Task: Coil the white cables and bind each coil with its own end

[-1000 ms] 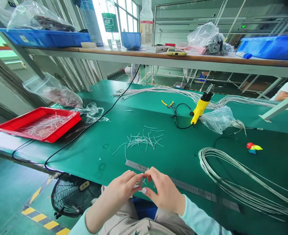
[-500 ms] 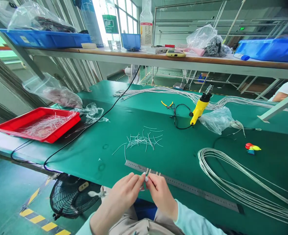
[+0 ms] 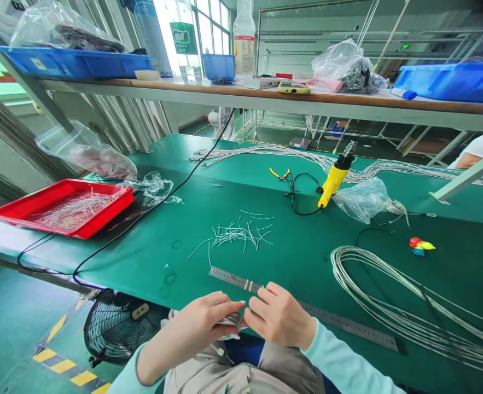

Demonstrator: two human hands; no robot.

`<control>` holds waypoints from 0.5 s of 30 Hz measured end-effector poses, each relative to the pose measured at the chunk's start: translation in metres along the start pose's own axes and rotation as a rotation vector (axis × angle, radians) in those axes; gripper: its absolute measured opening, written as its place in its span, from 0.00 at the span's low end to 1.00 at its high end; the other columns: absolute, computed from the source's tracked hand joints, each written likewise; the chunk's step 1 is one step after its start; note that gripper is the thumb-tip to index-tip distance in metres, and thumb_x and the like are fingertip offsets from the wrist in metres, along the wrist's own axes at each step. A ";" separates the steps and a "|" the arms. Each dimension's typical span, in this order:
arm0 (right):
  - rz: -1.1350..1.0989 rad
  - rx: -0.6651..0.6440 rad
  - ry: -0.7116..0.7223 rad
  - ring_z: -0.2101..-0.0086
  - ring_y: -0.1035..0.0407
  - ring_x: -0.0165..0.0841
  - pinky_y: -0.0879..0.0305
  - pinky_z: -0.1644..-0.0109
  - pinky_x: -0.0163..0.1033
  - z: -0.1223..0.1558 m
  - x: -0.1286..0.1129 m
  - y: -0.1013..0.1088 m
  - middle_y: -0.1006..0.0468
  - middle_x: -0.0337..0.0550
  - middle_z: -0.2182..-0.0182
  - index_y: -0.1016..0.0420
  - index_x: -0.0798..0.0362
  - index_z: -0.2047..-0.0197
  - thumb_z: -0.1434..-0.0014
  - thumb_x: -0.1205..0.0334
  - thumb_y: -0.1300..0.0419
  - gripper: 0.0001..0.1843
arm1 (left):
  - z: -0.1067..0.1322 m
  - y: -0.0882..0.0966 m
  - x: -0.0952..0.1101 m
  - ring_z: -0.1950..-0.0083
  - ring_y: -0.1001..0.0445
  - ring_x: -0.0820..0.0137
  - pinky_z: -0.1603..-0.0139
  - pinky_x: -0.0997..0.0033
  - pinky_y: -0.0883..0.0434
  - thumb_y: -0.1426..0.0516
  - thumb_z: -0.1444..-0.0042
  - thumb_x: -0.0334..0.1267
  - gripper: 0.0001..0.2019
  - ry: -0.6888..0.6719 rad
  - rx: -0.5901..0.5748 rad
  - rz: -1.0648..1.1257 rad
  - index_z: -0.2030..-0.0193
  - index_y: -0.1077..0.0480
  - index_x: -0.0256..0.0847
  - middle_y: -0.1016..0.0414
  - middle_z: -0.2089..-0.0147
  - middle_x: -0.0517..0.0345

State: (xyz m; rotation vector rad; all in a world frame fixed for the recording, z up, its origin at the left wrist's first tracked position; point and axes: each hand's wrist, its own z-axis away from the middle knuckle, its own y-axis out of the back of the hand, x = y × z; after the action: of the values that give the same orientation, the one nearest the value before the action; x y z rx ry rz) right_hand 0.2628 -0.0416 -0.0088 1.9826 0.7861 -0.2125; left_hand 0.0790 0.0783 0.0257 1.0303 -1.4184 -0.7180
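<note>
At the table's near edge, my left hand (image 3: pixel 202 323) is closed around a crumpled, shiny clear-and-grey item (image 3: pixel 232 320), perhaps a small plastic bag; the fingers cover most of it. My right hand (image 3: pixel 280 317) is right beside it, fingers curled and fingertips close to that item. What the right fingers pinch, if anything, is hidden. Just beyond both hands lies a long steel ruler (image 3: pixel 339 322), with small pale strips (image 3: pixel 248 285) across it. A loose pile of short thin white wires (image 3: pixel 237 236) lies farther up the green table.
A red tray (image 3: pixel 56 232) of clear thin pieces stands left. Coiled white cables (image 3: pixel 372 290) lie right. Farther back are a yellow heat gun (image 3: pixel 332 180), yellow-handled pliers (image 3: pixel 279 174) and a plastic bag (image 3: pixel 362 200). A black cord (image 3: pixel 143 216) crosses the left side. A shelf (image 3: pixel 208 90) spans the back.
My left hand has drawn back slightly, and the crumpled item now shows in it. My right hand has moved right and turned, its fingers spreading more, uncovering more pale strips on the ruler.
</note>
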 end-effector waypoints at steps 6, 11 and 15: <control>-0.124 0.104 -0.158 0.79 0.45 0.30 0.53 0.74 0.38 -0.002 -0.007 -0.025 0.38 0.37 0.82 0.43 0.50 0.79 0.35 0.61 0.54 0.19 | -0.001 -0.010 0.004 0.65 0.23 0.67 0.66 0.71 0.23 0.46 0.34 0.38 0.14 0.002 0.094 -0.146 0.44 0.29 0.38 0.23 0.64 0.56; -0.210 0.118 -0.410 0.87 0.53 0.25 0.54 0.83 0.32 -0.006 -0.021 -0.044 0.52 0.28 0.86 0.46 0.49 0.77 0.29 0.63 0.70 0.26 | 0.004 -0.029 0.003 0.59 0.23 0.62 0.58 0.61 0.22 0.58 0.33 0.25 0.22 -0.055 0.090 -0.457 0.35 0.40 0.32 0.22 0.56 0.46; -0.179 0.073 -0.353 0.83 0.42 0.28 0.47 0.79 0.33 -0.003 -0.018 -0.026 0.38 0.33 0.82 0.40 0.51 0.75 0.29 0.55 0.60 0.23 | 0.006 -0.023 0.002 0.62 0.23 0.63 0.62 0.63 0.22 0.54 0.31 0.35 0.18 -0.020 0.132 -0.317 0.37 0.37 0.37 0.23 0.60 0.50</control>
State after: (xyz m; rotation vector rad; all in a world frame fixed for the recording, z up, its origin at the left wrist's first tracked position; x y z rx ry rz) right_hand 0.2331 -0.0385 -0.0180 1.8697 0.7312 -0.6846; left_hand 0.0771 0.0662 0.0050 1.3742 -1.3480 -0.8726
